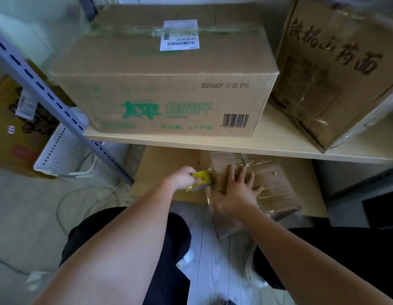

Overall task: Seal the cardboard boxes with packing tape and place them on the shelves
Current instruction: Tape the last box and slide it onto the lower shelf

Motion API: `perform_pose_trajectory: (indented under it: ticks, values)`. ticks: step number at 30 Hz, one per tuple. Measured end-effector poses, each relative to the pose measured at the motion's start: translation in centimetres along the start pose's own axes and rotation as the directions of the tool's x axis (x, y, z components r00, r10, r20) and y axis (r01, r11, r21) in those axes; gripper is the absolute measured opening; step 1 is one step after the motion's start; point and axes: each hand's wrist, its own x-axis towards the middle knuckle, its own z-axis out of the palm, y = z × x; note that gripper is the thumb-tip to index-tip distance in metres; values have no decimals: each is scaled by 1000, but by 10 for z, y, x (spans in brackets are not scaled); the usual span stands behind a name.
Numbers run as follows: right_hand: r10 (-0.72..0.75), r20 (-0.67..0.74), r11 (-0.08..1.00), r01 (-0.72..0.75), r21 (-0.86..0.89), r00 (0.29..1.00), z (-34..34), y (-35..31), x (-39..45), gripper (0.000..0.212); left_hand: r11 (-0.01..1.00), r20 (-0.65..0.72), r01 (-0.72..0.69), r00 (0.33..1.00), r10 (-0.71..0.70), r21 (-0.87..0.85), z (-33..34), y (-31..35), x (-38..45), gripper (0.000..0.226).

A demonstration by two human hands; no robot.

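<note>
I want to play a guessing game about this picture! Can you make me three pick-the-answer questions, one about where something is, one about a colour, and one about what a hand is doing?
1. Where is the big brown cardboard box with green print?
A. on the pale wooden shelf
B. on the floor
C. on the person's lap

2. What colour is the plastic tape dispenser?
A. red
B. yellow
C. black

3. What is the right hand doing?
A. making a fist
B. holding scissors
C. pressing flat on the small tape-wrapped cardboard box

Answers:
1 A, it sits on the shelf board.
2 B, the left hand grips it and it looks yellow.
3 C, its fingers are spread on the box.
</note>
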Motion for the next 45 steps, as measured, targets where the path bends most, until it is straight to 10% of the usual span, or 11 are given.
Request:
perform_pose_trajectory:
  ticks: [7, 18, 26, 36, 41, 45]
  values:
    - [-48, 63, 997, 44, 70, 997, -53, 84, 19, 92, 978, -203, -67, 973, 108, 200, -9, 9, -2, 53]
    - [359, -246, 926, -313, 210, 900, -98, 160, 11, 50, 910, 72, -176, 973, 218, -376, 31, 82, 7, 82]
    - [289, -171, 932, -236, 276, 942, -110, 192, 12, 47, 933, -18, -353, 935, 355, 71, 21, 98, -12, 65]
    - [428, -169, 884, -374, 280, 888, -122, 198, 39, 39, 911, -107, -411, 905, 411, 29, 53, 97, 2, 30]
    - [387, -385, 834, -140, 534, 838, -96, 168, 65, 42, 940, -97, -334, 936, 339, 65, 68, 87, 38, 33]
    - [193, -329, 977, -151, 148, 924, -73, 152, 79, 52, 929, -103, -370, 925, 365, -30, 72, 93, 50, 30]
